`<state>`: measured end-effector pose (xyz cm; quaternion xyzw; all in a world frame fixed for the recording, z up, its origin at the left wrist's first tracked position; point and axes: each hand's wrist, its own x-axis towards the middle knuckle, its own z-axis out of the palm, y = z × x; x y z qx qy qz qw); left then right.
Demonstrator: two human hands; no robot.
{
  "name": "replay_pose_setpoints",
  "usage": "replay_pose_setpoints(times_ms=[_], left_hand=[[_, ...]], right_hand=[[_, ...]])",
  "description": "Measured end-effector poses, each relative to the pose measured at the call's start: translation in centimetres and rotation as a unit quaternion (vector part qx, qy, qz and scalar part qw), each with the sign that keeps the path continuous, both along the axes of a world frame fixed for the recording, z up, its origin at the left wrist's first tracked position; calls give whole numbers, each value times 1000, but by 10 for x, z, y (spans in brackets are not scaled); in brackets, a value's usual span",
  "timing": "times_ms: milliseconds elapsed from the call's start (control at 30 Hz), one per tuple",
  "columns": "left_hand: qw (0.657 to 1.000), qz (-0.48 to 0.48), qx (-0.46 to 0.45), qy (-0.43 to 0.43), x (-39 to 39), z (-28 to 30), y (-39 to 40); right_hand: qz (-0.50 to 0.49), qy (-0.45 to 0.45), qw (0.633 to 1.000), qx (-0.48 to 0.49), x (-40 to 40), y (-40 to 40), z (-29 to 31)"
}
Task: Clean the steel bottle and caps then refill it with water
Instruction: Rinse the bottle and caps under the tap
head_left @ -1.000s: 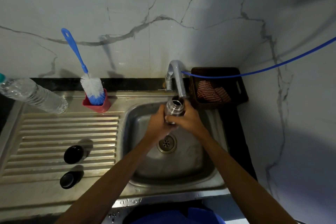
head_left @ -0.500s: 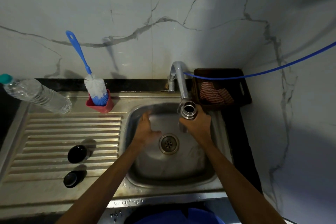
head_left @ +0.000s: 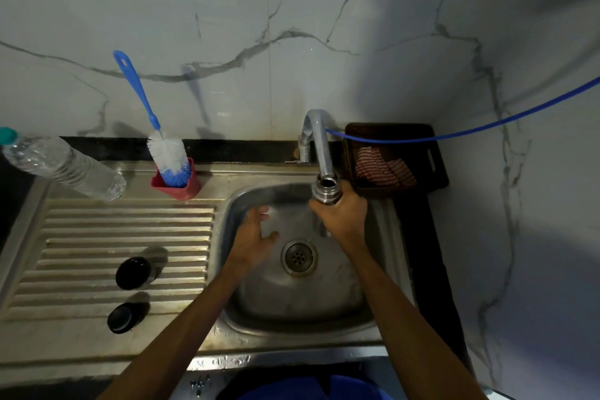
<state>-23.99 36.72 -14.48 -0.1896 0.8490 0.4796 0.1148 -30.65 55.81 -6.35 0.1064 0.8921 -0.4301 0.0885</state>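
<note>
Steel bottle (head_left: 326,192), one; black caps (head_left: 133,272) (head_left: 120,319), two.

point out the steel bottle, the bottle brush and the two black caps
steel bottle (head_left: 326,187), head view, on its threaded neck below the tap
bottle brush (head_left: 168,153), head view, on the white bristles
larger black cap (head_left: 133,272), head view, on its top
smaller black cap (head_left: 120,318), head view, on its top

Steel bottle (head_left: 326,191) – upright, open-mouthed

Shiny metal sink (head_left: 227,214), ridged drainboard (head_left: 130,237), clear plastic bottle (head_left: 65,166).
</note>
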Motion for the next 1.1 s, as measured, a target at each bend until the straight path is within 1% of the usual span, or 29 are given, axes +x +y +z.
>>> replay_pose_setpoints(times_ms=[100,133,200,233,333,467,567,667,700,767,800,867,933,967,1033,1100], left_hand=[[1000,-5,0,1,-3,0,-2],[1000,-1,-1,6,-4,1,-3],[1000,22,1,23,-4,0,-4],[999,24,0,31,-5,0,-3],[1000,0,-2,29,-4,0,-2],[999,25,29,30,-2,1,-1],[997,41,57,14,1,-1,2],[995,76,70,1,2,1,1],[994,84,75,7,-1,-2,0],[994,71,83,1,-3,-6,2],[996,56,76,-2,-4,-4,2],[997,35,69,3,-2,-1,0],[996,38,77,7,-3,3,-6],[996,47,74,10,-4,0,-8],[997,49,62,0,-4,-6,-12],[997,44,62,-9,-1,-11,-14]], right_hand=[[77,-15,997,16,6,-3,-5],[71,-11,997,13,8,0,-5],[24,9,999,19,6,3,-3],[20,13,999,24,5,0,-2],[78,-25,996,18,8,-7,-8],[48,20,999,9,-2,-7,1],[64,-5,998,13,-2,4,-1],[13,4,999,36,-6,11,-4],[11,-6,999,32,-7,9,-2],[52,-35,998,24,-3,4,-5],[67,-36,997,23,-1,4,-5],[55,-30,998,19,0,3,-4],[19,-20,1000,6,-7,-5,3],[20,-15,1000,-3,-9,-11,3],[63,-34,997,1,-1,-17,0],[56,-34,998,22,11,-10,-9]])
